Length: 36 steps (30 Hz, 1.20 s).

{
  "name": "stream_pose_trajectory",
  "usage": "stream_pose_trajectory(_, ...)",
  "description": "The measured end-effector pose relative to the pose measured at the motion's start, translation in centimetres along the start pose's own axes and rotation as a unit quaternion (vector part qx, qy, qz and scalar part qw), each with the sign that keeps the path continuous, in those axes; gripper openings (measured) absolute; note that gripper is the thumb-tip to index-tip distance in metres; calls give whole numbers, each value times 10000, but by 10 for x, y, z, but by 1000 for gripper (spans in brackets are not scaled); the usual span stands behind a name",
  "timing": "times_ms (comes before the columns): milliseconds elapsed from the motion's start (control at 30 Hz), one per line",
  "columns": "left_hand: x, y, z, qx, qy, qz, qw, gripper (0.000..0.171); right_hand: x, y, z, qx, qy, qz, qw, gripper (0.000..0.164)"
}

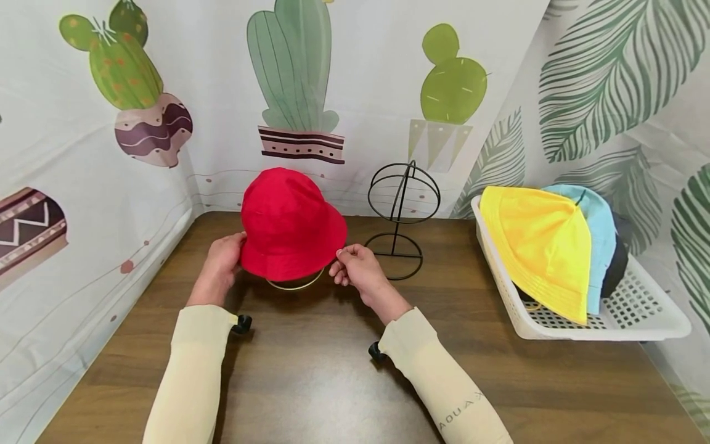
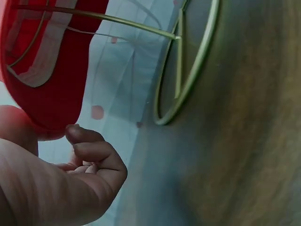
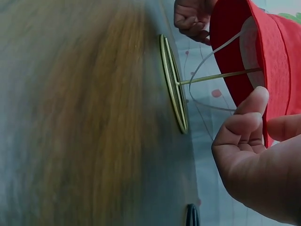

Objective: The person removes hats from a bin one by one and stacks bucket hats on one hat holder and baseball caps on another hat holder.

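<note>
A red bucket hat (image 1: 283,222) sits over a gold wire stand (image 1: 294,288) at the back left of the table. My left hand (image 1: 223,254) pinches the left edge of its brim; in the left wrist view the brim lies between thumb and curled fingers. On the other side, my right hand (image 1: 357,270) pinches the brim's right front edge between thumb and fingers. Beneath the hat, the right wrist view shows the stand's stem (image 3: 221,76) and a thin white strap (image 3: 202,62) hanging in a loop. The hat's crown hides the stand's top.
To the right of the hat stands a black wire hat stand (image 1: 396,237) holding nothing. A white plastic basket (image 1: 604,335) at the right edge holds a yellow hat (image 1: 538,246), a light blue hat (image 1: 601,246) and something dark (image 1: 616,271). Printed cloth hangs behind and beside the table.
</note>
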<state>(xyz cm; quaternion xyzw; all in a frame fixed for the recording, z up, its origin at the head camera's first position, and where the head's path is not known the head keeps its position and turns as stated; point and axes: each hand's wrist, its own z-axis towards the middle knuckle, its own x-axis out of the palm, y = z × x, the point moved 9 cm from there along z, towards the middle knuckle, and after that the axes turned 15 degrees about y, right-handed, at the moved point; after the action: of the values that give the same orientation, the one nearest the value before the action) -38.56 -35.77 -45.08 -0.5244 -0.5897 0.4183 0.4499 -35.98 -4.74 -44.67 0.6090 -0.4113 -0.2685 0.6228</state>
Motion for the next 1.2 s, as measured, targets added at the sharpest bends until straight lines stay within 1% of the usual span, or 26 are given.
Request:
stream_pose_trajectory(67,-3,-5,-1,120,-94,353,9993,21,0,2,-2,4,16,-109,9999,11)
stream_pose_trajectory(167,-5,-13,-5,242,-280,914,9951,24,-1,6,-7,-1,15,-286,9996,14)
stream_pose_trajectory(233,-5,-20,-8,316,-353,1104,9928,27,-2,9,-10,10,26,-349,9994,15)
stream_pose_trajectory(333,-2,-31,-14,451,-402,1085,9923,27,-2,14,-14,7,70,-430,9991,15)
stream_pose_trajectory(433,1,-42,-20,632,-430,938,9927,21,0,17,-16,-12,167,-567,9983,15)
stream_pose_trajectory(500,3,-51,-25,751,-495,971,9912,16,1,19,-18,-4,217,-670,9975,15)
stream_pose_trajectory(600,8,-64,-34,924,-578,1061,9884,16,4,25,-21,-24,308,-792,9964,17)
stream_pose_trajectory(700,16,-79,-44,1208,-661,1084,9845,17,9,33,-25,-97,475,-904,9947,20)
stream_pose_trajectory(767,22,-89,-52,1499,-695,1112,9800,15,14,38,-29,-119,665,-1057,9921,17)
stream_pose_trajectory(867,34,-106,-67,1994,-675,1287,9691,12,23,47,-36,-122,993,-1436,9846,14)
stream_pose_trajectory(967,50,-122,-83,2428,-589,1662,9539,12,30,55,-45,-119,1207,-1815,9759,14)
stream_pose_trajectory(1100,75,-140,-107,3065,-404,2119,9271,15,32,67,-56,-234,1231,-2119,9692,13)
stream_pose_trajectory(1200,97,-151,-126,3484,-231,2468,9040,16,32,79,-65,-404,1229,-2356,9632,13)
